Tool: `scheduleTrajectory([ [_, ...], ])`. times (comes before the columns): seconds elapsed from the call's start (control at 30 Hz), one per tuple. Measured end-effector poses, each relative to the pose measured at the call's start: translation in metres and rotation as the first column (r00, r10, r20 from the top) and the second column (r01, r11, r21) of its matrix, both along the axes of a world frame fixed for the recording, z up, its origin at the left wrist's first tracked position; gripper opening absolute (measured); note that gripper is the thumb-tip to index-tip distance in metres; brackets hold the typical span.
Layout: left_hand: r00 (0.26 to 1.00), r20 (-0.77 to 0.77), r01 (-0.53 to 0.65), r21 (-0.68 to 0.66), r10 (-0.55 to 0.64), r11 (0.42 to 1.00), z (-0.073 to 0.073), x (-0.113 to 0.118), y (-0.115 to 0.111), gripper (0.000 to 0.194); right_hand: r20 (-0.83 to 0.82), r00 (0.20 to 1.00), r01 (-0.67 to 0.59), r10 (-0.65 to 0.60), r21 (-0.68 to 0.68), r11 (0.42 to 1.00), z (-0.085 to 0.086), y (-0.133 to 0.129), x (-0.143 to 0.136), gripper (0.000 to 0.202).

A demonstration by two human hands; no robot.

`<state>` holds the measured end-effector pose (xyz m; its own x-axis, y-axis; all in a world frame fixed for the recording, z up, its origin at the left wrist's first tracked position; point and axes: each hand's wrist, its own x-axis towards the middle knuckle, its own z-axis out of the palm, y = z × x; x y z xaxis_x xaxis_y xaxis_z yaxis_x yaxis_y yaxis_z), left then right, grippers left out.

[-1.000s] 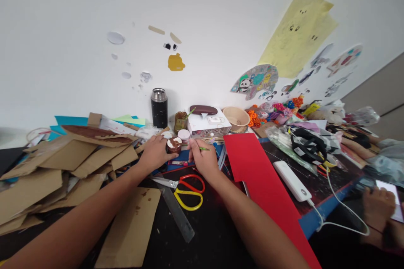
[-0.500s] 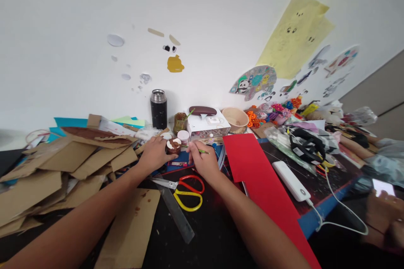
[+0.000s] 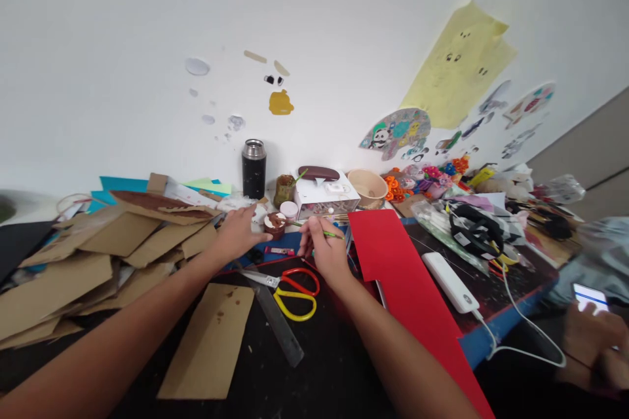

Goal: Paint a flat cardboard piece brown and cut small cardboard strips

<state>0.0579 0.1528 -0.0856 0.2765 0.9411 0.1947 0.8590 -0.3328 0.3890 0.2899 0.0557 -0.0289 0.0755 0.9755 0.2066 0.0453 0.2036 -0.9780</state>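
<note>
My right hand (image 3: pixel 322 245) is closed around a thin paintbrush (image 3: pixel 334 235) with a green handle. The brush slants left, its tip at the rim of a small jar of brown and white paint (image 3: pixel 275 225). Just left of that jar is my left hand (image 3: pixel 240 232), fingers spread and holding nothing; its thumb is close to the jar, and whether they touch I cannot tell. Behind the jar stands a small pink-white pot (image 3: pixel 289 211). Scissors (image 3: pixel 289 289) with red and yellow handles lie below my hands, over a clear ruler (image 3: pixel 279 324).
Cardboard pieces (image 3: pixel 108 236) pile up at left, and one stained piece (image 3: pixel 209 340) lies in front. A black flask (image 3: pixel 254 170), a murky jar (image 3: pixel 284 191), a white box (image 3: pixel 324 195) and a bowl (image 3: pixel 367 186) line the wall. Red card (image 3: pixel 417 294) and a white power bank (image 3: pixel 451 281) lie right, near another person's hand (image 3: pixel 594 330).
My left hand has loosened from the paint jar, its fingers now spread beside it. The brush in my right hand now reaches left to the jar's rim. The view has shifted slightly.
</note>
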Motion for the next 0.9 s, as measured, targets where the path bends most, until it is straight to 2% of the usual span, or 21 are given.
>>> scheduleTrajectory([
  [0.07,1.0,0.018,-0.02,0.026,0.02,0.999,0.015,-0.022,-0.007,0.076,-0.064,0.998,-0.012,0.012,-0.013,1.0,0.003,-0.005,-0.002,0.067],
  [0.13,0.999,0.035,-0.035,0.051,0.034,0.998,0.032,-0.047,-0.023,0.074,-0.134,0.991,-0.034,0.029,-0.039,0.999,0.005,-0.01,-0.004,0.067],
  [0.2,0.998,0.056,-0.019,0.075,0.015,0.997,0.047,-0.071,-0.053,0.065,-0.209,0.977,-0.063,0.044,-0.084,0.994,0.005,-0.013,-0.007,0.068],
  [0.27,0.987,0.121,0.098,0.089,-0.109,0.991,0.053,-0.087,-0.096,0.049,-0.276,0.959,-0.097,0.059,-0.127,0.987,0.002,-0.016,-0.014,0.07],
  [0.3,0.976,0.128,0.17,0.069,-0.178,0.983,0.052,-0.092,-0.12,0.043,-0.301,0.951,-0.113,0.066,-0.143,0.983,0.0,-0.018,-0.018,0.071],
  [0.37,0.938,0.088,0.332,0.051,-0.336,0.942,0.041,-0.095,-0.168,0.039,-0.332,0.94,-0.142,0.082,-0.161,0.977,-0.004,-0.021,-0.027,0.072],
  [0.43,0.902,0.004,0.432,0.024,-0.432,0.901,0.021,-0.092,-0.206,0.059,-0.348,0.933,-0.164,0.095,-0.172,0.971,-0.007,-0.024,-0.036,0.07],
  [0.5,0.866,-0.076,0.493,-0.028,-0.494,0.869,0.0,-0.085,-0.228,0.075,-0.363,0.926,-0.18,0.105,-0.179,0.967,-0.009,-0.027,-0.043,0.068],
  [0.57,0.86,-0.111,0.497,-0.04,-0.498,0.867,-0.017,-0.079,-0.235,0.066,-0.377,0.92,-0.184,0.105,-0.18,0.966,-0.01,-0.03,-0.048,0.066],
  [0.67,0.907,-0.147,0.399,-0.002,-0.395,0.917,-0.029,-0.078,-0.231,0.047,-0.374,0.922,-0.174,0.097,-0.179,0.968,-0.01,-0.036,-0.056,0.064],
  [0.77,0.952,-0.12,0.289,0.044,-0.282,0.956,-0.031,-0.084,-0.228,0.053,-0.328,0.938,-0.186,0.113,-0.202,0.962,-0.013,-0.045,-0.065,0.064],
  [0.83,0.955,-0.069,0.294,0.078,-0.289,0.953,-0.03,-0.09,-0.23,0.06,-0.299,0.946,-0.198,0.127,-0.221,0.955,-0.015,-0.051,-0.07,0.064],
  [0.9,0.958,-0.029,0.288,0.126,-0.287,0.949,-0.026,-0.099,-0.231,0.054,-0.281,0.95,-0.202,0.134,-0.227,0.953,-0.016,-0.056,-0.072,0.063],
])
